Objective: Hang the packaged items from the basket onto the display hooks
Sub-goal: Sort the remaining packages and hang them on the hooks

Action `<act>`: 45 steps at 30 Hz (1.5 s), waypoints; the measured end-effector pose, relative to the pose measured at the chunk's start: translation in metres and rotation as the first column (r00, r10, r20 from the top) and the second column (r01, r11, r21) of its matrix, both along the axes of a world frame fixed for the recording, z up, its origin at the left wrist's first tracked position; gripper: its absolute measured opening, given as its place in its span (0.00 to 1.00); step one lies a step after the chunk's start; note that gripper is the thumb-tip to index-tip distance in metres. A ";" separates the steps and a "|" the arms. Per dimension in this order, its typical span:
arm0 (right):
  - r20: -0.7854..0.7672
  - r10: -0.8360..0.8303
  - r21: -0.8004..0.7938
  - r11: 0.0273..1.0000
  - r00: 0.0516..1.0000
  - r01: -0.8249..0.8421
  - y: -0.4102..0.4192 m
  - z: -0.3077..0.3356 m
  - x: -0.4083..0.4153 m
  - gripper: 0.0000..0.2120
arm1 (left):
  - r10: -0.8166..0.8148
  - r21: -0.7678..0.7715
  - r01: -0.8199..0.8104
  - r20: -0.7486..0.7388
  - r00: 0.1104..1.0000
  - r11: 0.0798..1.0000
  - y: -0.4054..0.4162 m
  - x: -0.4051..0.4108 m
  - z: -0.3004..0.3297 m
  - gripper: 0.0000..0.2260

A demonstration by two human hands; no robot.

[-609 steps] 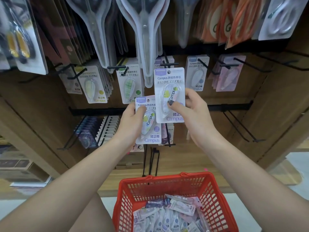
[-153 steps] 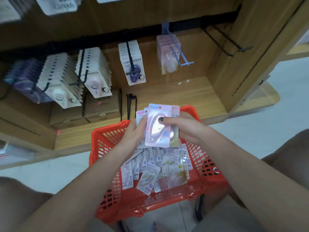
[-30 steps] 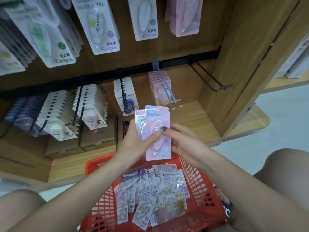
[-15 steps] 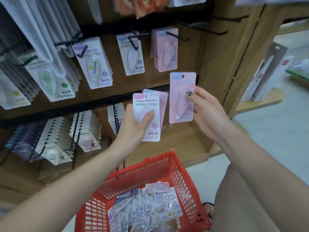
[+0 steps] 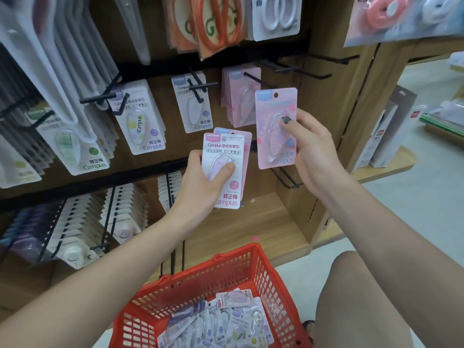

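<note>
At the lower edge of the view a red basket (image 5: 271,277) is seen, its mesh walls upright, and a loose heap of packaged items (image 5: 221,322) is held inside it, most of them white cards with clear blisters. A bare knee (image 5: 364,297) is seen just to the right of the basket.

Both forearms are stretched forward and upward over the basket toward the display. The left hand (image 5: 200,182) is raised with the palm turned toward the camera; a small stack of cards is gripped by it, the thumb pressed across the blister of the front one, a white and pink Campus card (image 5: 223,156), with a second pink card (image 5: 247,144) showing behind its right edge. The right hand (image 5: 311,149) is held higher and further right, and a single pink card (image 5: 273,114) is pinched by it, upright, the dark-nailed thumb laid on the blister and the fingers curled behind. The punched hole at the top of this card is left free, not on any hook.

Beyond the hands, a row of pink cards (image 5: 238,96) is hung on a black hook (image 5: 258,81) just left of and behind the held pink card. Further left, white Campus cards (image 5: 193,104) are hung on other hooks. Bare black hooks (image 5: 308,74) are seen to the right, against the wooden panel (image 5: 326,121). Packaged scissors (image 5: 276,16) are hung along the top row.
</note>
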State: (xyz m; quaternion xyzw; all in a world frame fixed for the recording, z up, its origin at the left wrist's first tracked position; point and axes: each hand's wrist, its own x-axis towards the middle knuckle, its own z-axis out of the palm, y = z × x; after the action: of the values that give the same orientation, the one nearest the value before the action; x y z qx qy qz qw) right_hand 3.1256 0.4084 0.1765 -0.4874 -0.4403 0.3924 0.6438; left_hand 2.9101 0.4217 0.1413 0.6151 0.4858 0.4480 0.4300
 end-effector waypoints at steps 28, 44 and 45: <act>-0.030 -0.130 0.019 0.991 0.991 0.130 0.010 0.011 -0.005 0.10 | -0.019 0.028 0.019 0.016 1.000 0.999 0.017 0.002 0.009 0.12; 0.055 -0.103 -0.016 0.994 0.993 0.104 0.018 0.015 0.001 0.10 | -0.040 0.039 0.040 0.014 0.999 0.998 0.027 0.005 0.022 0.13; 0.051 -0.108 -0.028 0.994 0.993 0.110 0.020 0.016 0.000 0.10 | -0.040 0.040 0.040 0.015 0.999 0.998 0.028 0.005 0.022 0.13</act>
State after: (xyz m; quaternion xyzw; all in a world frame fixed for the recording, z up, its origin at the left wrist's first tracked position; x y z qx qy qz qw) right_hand 3.1252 0.4284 0.1927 -0.5302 -0.4228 0.3511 0.6456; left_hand 2.9147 0.4497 0.1633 0.6295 0.4609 0.4539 0.4304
